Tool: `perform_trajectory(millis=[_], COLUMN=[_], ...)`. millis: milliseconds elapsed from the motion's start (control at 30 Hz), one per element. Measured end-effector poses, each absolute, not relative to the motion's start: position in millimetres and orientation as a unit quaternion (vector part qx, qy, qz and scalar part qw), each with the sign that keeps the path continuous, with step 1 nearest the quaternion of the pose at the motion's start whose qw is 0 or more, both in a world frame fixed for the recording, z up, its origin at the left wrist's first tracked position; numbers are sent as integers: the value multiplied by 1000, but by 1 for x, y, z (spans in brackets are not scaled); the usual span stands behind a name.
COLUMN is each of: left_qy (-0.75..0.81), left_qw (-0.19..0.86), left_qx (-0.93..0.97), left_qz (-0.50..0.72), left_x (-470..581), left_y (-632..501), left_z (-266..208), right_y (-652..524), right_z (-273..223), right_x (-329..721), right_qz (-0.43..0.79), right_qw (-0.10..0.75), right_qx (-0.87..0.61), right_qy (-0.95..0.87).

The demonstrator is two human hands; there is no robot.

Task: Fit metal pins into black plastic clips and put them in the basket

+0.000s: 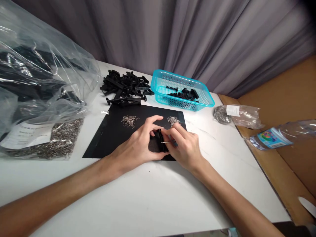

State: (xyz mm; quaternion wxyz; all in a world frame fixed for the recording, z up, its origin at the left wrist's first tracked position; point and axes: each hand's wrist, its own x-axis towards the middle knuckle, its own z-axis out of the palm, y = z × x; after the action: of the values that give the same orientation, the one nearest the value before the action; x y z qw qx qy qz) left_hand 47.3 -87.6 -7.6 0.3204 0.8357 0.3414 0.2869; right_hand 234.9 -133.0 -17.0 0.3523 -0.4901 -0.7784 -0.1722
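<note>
My left hand (138,144) is curved around a narrow black plastic part (161,140), its thumb at the near end and its fingers by the far end. Close against the right side of that part, my right hand (184,143) is closed in a pinch. A thin metal piece (168,142) sticks out from its fingers toward the part; its kind is too small to make out. Both hands are over a black mat (106,131). On the mat lie two heaps of tiny metal pieces, a left heap (130,121) and a right heap (173,120) partly behind my right hand.
Black plastic parts (123,84) are piled behind the mat. A blue basket (208,97) beside them holds more. Large clear bags (49,75) and a labelled bag of metal pieces (65,138) stand left. At right are a small bag (223,114) and a plastic bottle (274,138).
</note>
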Motion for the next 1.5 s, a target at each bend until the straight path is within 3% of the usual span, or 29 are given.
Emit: perform_trajectory(millis=[500,867,1167,1500], left_qy=[345,329,332,334], left_qw=[316,313,312,311], left_qx=[841,855,858,857], left_qz=[271,252,237,239], left_x=[48,48,47,46], left_y=[-90,-92,-90,-89], left_z=[-4,-6,-5,-6], right_y=[-136,-137,-139,-135], right_z=[-2,18,12,1], right_x=[237,259,256,251], right_qz=[78,135,35,149], right_qw=[445,326,243,386], right_qx=[-516,-519,-522,-525], right_qy=[-727,-779,-817,-744])
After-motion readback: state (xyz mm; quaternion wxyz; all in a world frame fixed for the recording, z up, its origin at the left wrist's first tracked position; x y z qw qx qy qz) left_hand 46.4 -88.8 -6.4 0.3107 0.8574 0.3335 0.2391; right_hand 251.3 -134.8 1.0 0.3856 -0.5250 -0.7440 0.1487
